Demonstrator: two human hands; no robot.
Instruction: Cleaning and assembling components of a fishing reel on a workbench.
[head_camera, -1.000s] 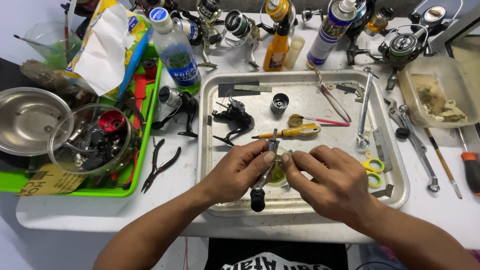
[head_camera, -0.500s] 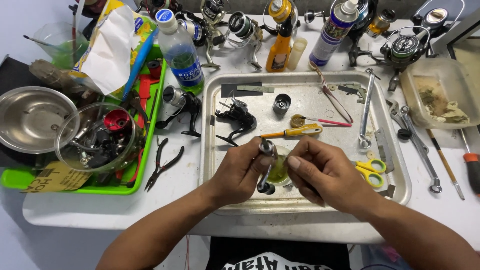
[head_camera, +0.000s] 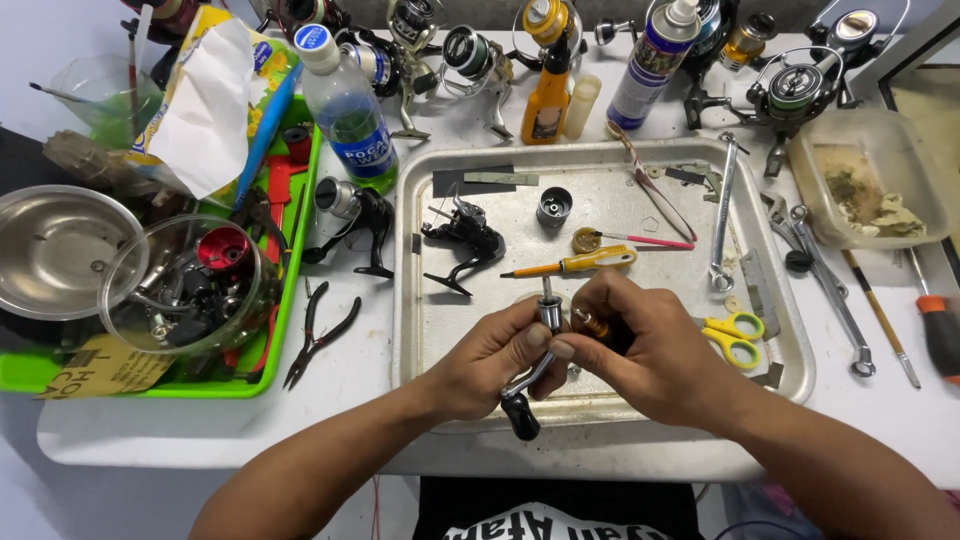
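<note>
Over the near half of the metal tray (head_camera: 770, 385), the person holds a fishing-reel handle (head_camera: 528, 385) between both hands. The left hand (head_camera: 490, 360) has its grip closed on the chrome arm near the top, thumb beside the shaft end; the right hand (head_camera: 650, 350) is closed around a small brass-coloured part (head_camera: 592, 325) touching that end. The handle looks rigid, fairly light and possibly greasy, so the black knob (head_camera: 520, 417) or the flat arm seems the surest hold. A yellow screwdriver (head_camera: 580, 264) lies just beyond the hands on the tray.

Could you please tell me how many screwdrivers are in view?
2: a yellow-handled screwdriver lies in the metal tray above the hands, and an orange-and-black-handled one at the far right edge. Others may be hidden among the clutter.
</note>
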